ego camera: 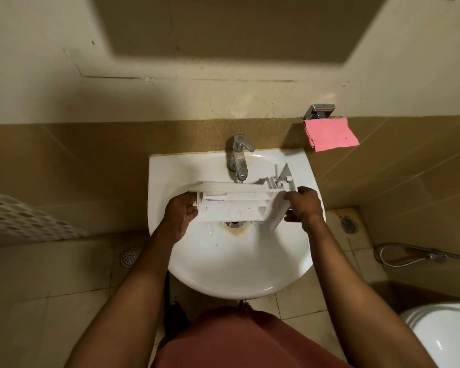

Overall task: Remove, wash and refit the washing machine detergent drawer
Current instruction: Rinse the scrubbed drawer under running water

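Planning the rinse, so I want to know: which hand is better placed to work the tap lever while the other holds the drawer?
Probably the right hand: the tap lever juts toward its side, and the left hand grips the drawer by its end over the sink.

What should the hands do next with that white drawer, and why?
Probably lift one hand to the tap, if no water runs; I cannot tell. The left hand and right hand grip the drawer by its ends over the sink, just below that tap, ready for rinsing.
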